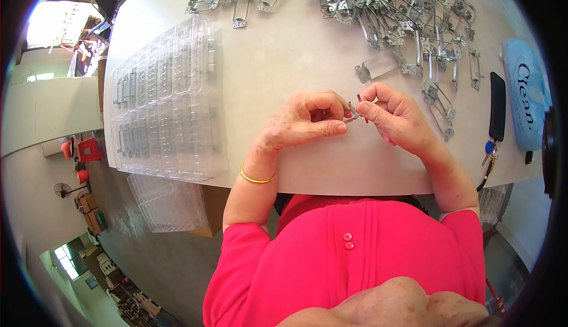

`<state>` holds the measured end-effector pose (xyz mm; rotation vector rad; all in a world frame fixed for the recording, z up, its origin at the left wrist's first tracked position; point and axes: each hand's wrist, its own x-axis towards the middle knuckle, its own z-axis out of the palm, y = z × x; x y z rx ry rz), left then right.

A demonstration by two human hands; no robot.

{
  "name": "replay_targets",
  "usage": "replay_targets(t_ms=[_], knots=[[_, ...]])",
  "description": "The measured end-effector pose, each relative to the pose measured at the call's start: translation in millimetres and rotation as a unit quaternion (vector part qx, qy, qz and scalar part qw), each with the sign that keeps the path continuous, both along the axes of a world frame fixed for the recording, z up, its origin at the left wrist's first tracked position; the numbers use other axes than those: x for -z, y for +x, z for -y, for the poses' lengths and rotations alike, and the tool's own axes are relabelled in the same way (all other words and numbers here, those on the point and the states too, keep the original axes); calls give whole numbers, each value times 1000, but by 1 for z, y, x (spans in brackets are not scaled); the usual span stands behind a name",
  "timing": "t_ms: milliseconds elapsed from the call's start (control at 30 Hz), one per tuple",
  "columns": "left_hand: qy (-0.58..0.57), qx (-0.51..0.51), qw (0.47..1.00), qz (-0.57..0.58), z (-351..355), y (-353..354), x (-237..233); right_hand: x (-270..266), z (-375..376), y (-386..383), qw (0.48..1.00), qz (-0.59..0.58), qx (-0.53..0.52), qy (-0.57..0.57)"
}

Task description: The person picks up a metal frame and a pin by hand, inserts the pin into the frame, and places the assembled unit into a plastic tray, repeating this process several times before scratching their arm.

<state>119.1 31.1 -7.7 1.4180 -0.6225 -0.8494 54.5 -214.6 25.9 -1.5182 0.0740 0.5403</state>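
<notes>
My left hand (310,117) is closed in a pinch on a small metal bracket (353,111), in front of my chest over the table edge. The fingers hide most of this part. Close beside it, my right hand (395,117) is closed, thumb against fingers, on a thin dark reddish stick (359,98). The fingertips of both hands almost meet at the bracket. Just beyond the right hand lies a loose metal wire-and-plate bracket (362,72), at the near edge of a large pile of similar brackets (390,1).
Clear plastic trays (171,96) holding rows of metal parts lie on the table's left side. At the right are a black phone (497,105), keys (489,149) and a blue packet (525,96). Another clear tray (168,203) sits below the table edge.
</notes>
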Motion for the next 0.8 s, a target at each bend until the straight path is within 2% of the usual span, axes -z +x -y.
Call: replay_targets(t_ms=[33, 100, 167, 233, 300, 367, 400, 433, 500, 533, 600, 633, 700, 800], knots=[[-1, 0, 1000, 0, 1, 0, 1, 0, -1, 0, 1000, 9, 9, -3], [-50, 11, 993, 103, 4, 0, 1, 3, -1, 0, 1000, 17, 18, -6], [-37, 26, 995, 87, 3, 0, 0, 10, -2, -2, 997, 49, 46, 50], [-24, 42, 996, 69, 2, 2, -3, 9, -5, -3, 996, 39, 50, 60], [-45, 89, 984, 148, 2, 2, -5, 9, -2, -2, 996, 28, 55, 69], [-21, 117, 988, 102, 2, -3, -6, 10, 8, 5, 990, -21, 60, 127], [3, 142, 988, 62, 2, -4, -7, 10, 8, 4, 990, -21, 61, 126], [2, 141, 988, 63, 2, -6, -6, 10, 7, 6, 987, 10, 106, 123], [-98, -3, 994, -55, 0, -7, -2, 9, 0, 7, 977, 66, 174, 102], [-97, -2, 994, -54, -2, -5, -1, 5, -1, 5, 977, 68, 175, 103], [-131, -77, 985, -87, -6, 1, 1, -5, 1, 3, 989, 21, 120, 88], [-157, -87, 981, -68, -3, 2, 3, -5, 0, 2, 988, 21, 122, 87], [-166, -94, 978, -86, -1, 1, 2, -2, -1, 0, 996, 13, 50, 73], [-169, -100, 975, -99, -1, 1, 1, 3, -2, -1, 996, 24, 30, 75]])
